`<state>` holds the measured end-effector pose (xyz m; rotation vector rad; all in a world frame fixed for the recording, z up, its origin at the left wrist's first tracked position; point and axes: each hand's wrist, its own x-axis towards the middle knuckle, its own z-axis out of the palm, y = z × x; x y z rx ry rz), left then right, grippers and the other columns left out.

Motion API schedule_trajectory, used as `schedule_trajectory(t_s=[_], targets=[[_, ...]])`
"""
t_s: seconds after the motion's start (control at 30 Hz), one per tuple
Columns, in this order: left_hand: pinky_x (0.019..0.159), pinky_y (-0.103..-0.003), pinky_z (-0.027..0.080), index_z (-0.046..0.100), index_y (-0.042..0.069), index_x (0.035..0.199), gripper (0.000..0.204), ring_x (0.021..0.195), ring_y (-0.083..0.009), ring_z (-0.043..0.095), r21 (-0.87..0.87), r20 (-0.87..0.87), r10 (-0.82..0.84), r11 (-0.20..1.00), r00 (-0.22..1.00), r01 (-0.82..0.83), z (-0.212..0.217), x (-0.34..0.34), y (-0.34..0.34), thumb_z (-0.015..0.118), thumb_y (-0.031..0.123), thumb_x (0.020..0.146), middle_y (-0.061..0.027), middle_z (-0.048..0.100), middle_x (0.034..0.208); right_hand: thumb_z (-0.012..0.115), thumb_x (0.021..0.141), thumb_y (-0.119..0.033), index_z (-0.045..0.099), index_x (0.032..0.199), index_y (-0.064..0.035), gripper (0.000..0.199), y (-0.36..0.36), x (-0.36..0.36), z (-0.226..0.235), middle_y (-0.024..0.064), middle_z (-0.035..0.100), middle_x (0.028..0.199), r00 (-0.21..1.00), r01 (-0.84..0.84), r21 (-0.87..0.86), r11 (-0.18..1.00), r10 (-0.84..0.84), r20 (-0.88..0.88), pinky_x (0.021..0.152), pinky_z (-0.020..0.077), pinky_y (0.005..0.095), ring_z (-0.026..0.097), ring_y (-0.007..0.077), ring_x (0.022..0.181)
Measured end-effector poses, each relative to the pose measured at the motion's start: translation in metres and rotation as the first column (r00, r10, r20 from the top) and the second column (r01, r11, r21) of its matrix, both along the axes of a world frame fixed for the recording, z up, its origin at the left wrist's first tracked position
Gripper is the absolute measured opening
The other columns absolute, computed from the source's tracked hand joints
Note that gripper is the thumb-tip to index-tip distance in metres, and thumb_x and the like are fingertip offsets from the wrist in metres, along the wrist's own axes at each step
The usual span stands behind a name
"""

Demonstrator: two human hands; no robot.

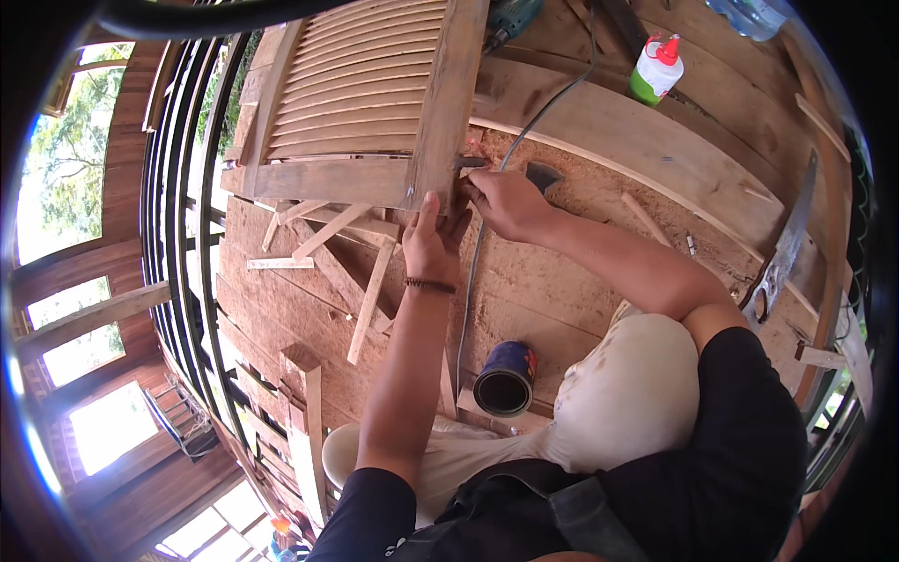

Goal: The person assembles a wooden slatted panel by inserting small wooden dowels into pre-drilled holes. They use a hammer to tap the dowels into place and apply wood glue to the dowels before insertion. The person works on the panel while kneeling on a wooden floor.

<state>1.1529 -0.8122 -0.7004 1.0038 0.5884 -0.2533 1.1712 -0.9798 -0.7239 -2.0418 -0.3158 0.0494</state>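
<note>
A louvered wooden panel (351, 84) with slats set in a thick frame lies at the far middle. At its near right corner my left hand (434, 245) grips the frame, thumb on top and fingers curled at the side. My right hand (510, 204) is closed beside that same corner. A short dark piece (471, 162) sticks out just beyond its fingers; whether the hand holds it cannot be made out. A dark wedge-shaped object (543, 176) lies on the sawdust right of my right hand.
Wood strips (373, 300) lie left of my left arm. An open can (506, 379) stands by my knee. A glue bottle (657, 70), a power tool (512, 21) and a plastic bottle (752, 15) are at the back. A cord (524, 131) crosses the floor. A handsaw (787, 244) lies right.
</note>
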Motion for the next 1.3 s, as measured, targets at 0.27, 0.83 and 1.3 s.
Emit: schedule_trajectory(t_s=[0.27, 0.83, 1.3], targets=[[0.099, -0.043, 0.056, 0.058, 0.006, 0.13, 0.035, 0.115, -0.0261, 0.067, -0.004, 0.016, -0.015, 1.0, 1.0, 0.015, -0.001, -0.001, 0.001, 0.064, 0.026, 0.101, -0.0121, 0.068, 0.125, 0.056, 0.099, -0.021, 0.058, 0.092, -0.0024, 0.02, 0.0, -0.005, -0.008, 0.0229, 0.066, 0.077, 0.999, 0.046, 0.058, 0.997, -0.047, 0.014, 0.068, 0.0488, 0.0551, 0.065, 0.0449, 0.078], [0.106, -0.044, 0.049, 0.059, 0.013, 0.13, 0.037, 0.12, -0.0234, 0.064, 0.031, -0.018, -0.038, 0.999, 0.999, 0.038, -0.002, 0.003, 0.003, 0.065, 0.033, 0.1, -0.0057, 0.069, 0.123, 0.054, 0.099, -0.024, 0.06, 0.092, -0.0014, 0.024, 0.001, 0.008, -0.007, 0.0233, 0.067, 0.079, 0.998, -0.012, 0.004, 1.0, 0.011, 0.058, 0.07, 0.0507, 0.0561, 0.066, 0.0457, 0.08], [0.105, -0.043, 0.049, 0.059, 0.013, 0.132, 0.042, 0.118, -0.0232, 0.065, 0.062, -0.003, -0.071, 0.996, 0.997, 0.071, -0.008, 0.005, 0.006, 0.068, 0.036, 0.098, -0.0062, 0.066, 0.128, 0.056, 0.097, -0.024, 0.063, 0.09, -0.0011, 0.026, 0.005, 0.016, -0.007, 0.0237, 0.068, 0.081, 1.0, -0.014, -0.005, 1.0, 0.014, 0.007, 0.073, 0.0507, 0.0556, 0.066, 0.0455, 0.081]])
